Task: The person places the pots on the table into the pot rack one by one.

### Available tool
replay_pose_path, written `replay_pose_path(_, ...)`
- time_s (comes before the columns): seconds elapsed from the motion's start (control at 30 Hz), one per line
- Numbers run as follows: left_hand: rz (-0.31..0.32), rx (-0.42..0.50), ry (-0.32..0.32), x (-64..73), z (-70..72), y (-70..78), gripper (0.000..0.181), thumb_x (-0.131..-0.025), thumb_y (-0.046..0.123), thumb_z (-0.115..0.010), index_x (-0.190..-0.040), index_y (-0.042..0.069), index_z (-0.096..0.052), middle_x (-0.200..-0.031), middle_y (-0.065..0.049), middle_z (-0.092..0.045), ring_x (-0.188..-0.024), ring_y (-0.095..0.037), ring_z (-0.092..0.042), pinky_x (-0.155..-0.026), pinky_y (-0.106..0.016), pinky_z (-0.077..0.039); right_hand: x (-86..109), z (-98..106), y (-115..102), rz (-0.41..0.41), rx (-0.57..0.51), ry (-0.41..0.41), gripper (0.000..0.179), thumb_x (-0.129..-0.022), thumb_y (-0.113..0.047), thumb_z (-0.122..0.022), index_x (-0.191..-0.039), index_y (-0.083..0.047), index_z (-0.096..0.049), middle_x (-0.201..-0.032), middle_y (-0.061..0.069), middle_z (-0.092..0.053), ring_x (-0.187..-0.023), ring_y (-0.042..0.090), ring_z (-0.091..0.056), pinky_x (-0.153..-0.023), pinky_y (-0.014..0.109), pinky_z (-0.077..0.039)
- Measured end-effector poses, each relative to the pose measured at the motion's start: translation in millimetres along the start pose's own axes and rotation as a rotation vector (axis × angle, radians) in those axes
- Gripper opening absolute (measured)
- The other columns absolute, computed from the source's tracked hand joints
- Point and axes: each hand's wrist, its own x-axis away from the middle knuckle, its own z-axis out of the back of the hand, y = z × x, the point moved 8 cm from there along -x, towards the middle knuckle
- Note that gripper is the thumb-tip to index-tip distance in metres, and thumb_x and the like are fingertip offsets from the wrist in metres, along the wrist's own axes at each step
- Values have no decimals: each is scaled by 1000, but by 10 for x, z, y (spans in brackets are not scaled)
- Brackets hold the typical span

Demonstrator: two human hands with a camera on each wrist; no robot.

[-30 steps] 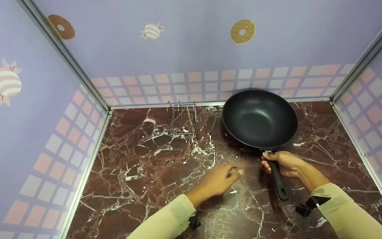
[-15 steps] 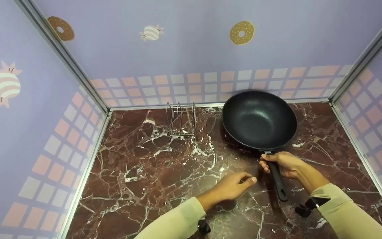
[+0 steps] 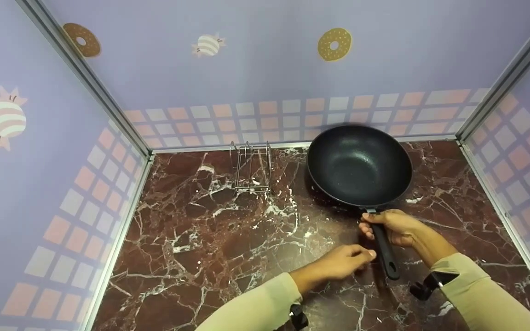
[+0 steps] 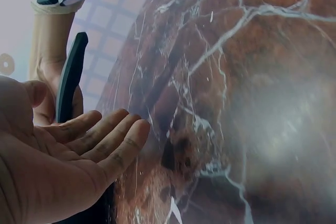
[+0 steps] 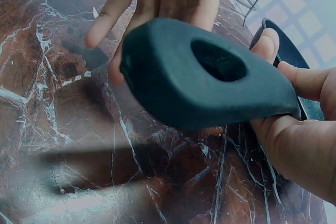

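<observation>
A black frying pan [image 3: 359,168] with deep sides is at the back right of the counter, its handle [image 3: 387,253] pointing toward me. My right hand [image 3: 398,227] grips that handle near the pan body. In the right wrist view the handle's holed end [image 5: 178,77] fills the middle, with the right thumb and fingers around it farther up. My left hand [image 3: 345,263] is just left of the handle, its fingertips close to it. The left wrist view shows the left hand's fingers [image 4: 113,135] loosely extended, palm up, with nothing in them.
A small wire rack [image 3: 252,168] stands against the back wall, left of the pan. The dark red marble-patterned counter [image 3: 191,276] is enclosed by lilac panels [image 3: 265,55] at the back and both sides.
My left hand has moved right and slightly toward me, from mid-counter to beside the handle. The right hand and the frying pan have stayed in place.
</observation>
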Motion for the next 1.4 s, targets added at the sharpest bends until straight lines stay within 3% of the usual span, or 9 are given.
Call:
replay_pose_path(0.1, 10, 89, -10, -30, -83, 31, 41, -112, 47, -60, -123, 12, -79, -106, -10, -82, -81, -13, -73, -67, -25, -60, 4, -4, 8, -7, -8, 4, 18, -115, -8, -57, -104, 0, -69, -93, 10, -80, -82, 13, -78, -79, 23, -68)
replay_pose_path(0.2, 43, 263, -43, -78, -188, 46, 40, -112, 41, -61, -123, 5, -77, -113, -18, -82, -98, -29, -82, -81, -42, -71, 9, -8, 5, -9, -14, 2, 18, -115, -7, -56, -105, 1, -68, -94, 11, -80, -83, 14, -79, -80, 24, -68)
replay_pose_path(0.33, 114, 506, -92, -159, -333, 64, 37, -112, 35, -63, -124, 2, -74, -113, -27, -80, -114, -49, -78, -98, -61, -67, 11, -12, -14, -8, -23, -4, 19, -116, -8, -55, -105, 1, -68, -96, 12, -80, -84, 16, -79, -81, 25, -68)
replay_pose_path(0.5, 194, 716, -130, -237, -471, 78, 36, -110, 31, -66, -128, 1, -71, -106, -15, -76, -102, -40, -78, -105, -65, -63, 4, -42, -12, -22, -55, -62, 23, -118, -9, -50, -109, 2, -68, -97, 11, -79, -86, 16, -78, -83, 25, -68)
replay_pose_path(0.57, 213, 776, -149, -248, -518, 84, 38, -110, 30, -66, -132, 0, -69, -110, -18, -77, -104, -37, -78, -107, -67, -61, 3, -48, -1, -28, -67, -85, 26, -118, -9, -47, -111, 3, -68, -97, 10, -79, -86, 15, -78, -83, 24, -67)
replay_pose_path(0.63, 222, 828, -167, -252, -558, 90, 40, -110, 30, -65, -135, -1, -66, -117, -24, -79, -112, -44, -78, -109, -68, -59, 1, -49, 9, -28, -71, -97, 27, -119, -10, -46, -112, 4, -68, -96, 9, -79, -86, 14, -77, -83, 23, -67)
replay_pose_path(0.77, 223, 891, -176, -249, -606, 87, 39, -112, 30, -63, -139, 2, -61, -126, -29, -78, -126, -50, -73, -111, -65, -60, -20, -50, 33, -18, -69, -94, 27, -119, -10, -45, -112, 3, -68, -96, 8, -79, -85, 13, -77, -81, 23, -66)
replay_pose_path(1.13, 217, 1016, -121, -271, -676, 123, 26, -112, 20, -62, -129, 1, -63, -123, -32, -78, -127, -51, -73, -112, -65, -59, -41, -57, 111, -34, -23, -133, 33, -121, -22, -45, -108, -5, -70, -90, 1, -77, -80, 9, -74, -77, 20, -64)
replay_pose_path(1.4, 231, 1052, -102, -319, -700, 133, 28, -113, 17, -61, -132, -4, -60, -123, -31, -77, -130, -52, -71, -114, -63, -58, -49, -18, 110, -19, 37, -78, 26, -118, -18, -53, -101, -9, -70, -85, 0, -77, -74, 7, -73, -71, 20, -64)
